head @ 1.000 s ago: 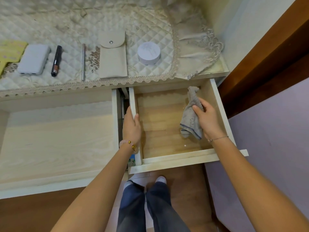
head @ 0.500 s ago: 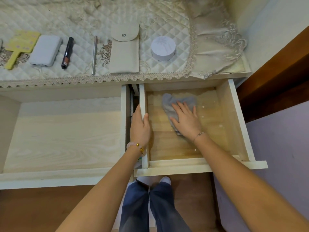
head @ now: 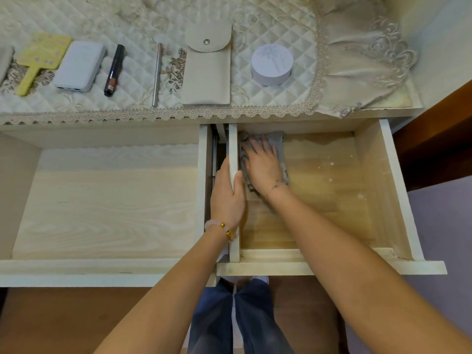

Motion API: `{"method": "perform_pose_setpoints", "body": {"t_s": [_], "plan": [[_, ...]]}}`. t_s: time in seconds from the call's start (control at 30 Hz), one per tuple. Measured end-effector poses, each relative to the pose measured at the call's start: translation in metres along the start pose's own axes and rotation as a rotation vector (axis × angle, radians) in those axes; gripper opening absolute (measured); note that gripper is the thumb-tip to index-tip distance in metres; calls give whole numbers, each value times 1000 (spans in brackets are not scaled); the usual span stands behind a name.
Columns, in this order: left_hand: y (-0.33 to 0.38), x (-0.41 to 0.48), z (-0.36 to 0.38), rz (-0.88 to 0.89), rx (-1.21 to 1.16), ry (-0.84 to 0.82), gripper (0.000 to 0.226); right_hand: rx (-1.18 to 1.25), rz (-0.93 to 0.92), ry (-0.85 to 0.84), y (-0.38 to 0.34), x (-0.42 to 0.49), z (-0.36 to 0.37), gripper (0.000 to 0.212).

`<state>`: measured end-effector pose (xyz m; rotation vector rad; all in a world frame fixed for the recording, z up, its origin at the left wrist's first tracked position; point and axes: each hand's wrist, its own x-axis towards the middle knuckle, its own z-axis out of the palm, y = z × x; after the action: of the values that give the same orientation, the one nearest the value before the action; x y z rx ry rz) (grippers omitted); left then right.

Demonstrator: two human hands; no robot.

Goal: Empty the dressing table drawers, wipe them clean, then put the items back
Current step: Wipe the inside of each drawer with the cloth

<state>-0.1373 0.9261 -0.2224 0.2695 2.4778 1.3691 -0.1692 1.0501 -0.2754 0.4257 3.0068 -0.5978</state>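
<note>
A grey cloth [head: 281,145] lies spread on the floor of the open right drawer [head: 329,200], in its far left corner, pinned under the right hand [head: 263,169]. The hand's fingers [head: 255,146] are straight and slightly fanned, pressing flat on the fabric, with cloth showing beyond the fingertips and to their right. Just left of those fingers runs the drawer's side wall [head: 233,146], which the left hand [head: 226,198] grips: its fingers are curled over the outer face and the thumb is hooked over the top edge on the inner side. A beaded bracelet [head: 222,227] circles the left wrist, and a thin chain [head: 278,185] the right. Pale specks [head: 332,164] dot the bare wood well to the right of the wiping fingers. Left of the gripping hand, a wider left drawer [head: 107,205] also stands open. Beyond the fingertips, on the quilted table cover [head: 127,19], sit a round white box [head: 272,63], a beige snap pouch [head: 208,72], a metal stick [head: 157,75], a dark tube [head: 115,70], a white power bank [head: 80,66] and a yellow hand mirror [head: 42,57].
</note>
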Motion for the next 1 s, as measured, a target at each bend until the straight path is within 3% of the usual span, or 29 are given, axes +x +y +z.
{"method": "perform_pose_setpoints", "body": {"t_s": [0.33, 0.67, 0.87, 1.0], "plan": [[2, -3, -4, 18, -32, -19, 48, -47, 3, 30, 18, -1, -4, 45], [7, -7, -5, -53, -56, -48, 49, -150, 270, 170, 143, -43, -60, 38], [8, -7, -5, -52, -85, -37, 48, -62, 365, 169, 138, -42, -53, 44], [9, -7, -5, -59, -93, -30, 48, -116, 310, 99, 133, -63, -51, 57]]}}
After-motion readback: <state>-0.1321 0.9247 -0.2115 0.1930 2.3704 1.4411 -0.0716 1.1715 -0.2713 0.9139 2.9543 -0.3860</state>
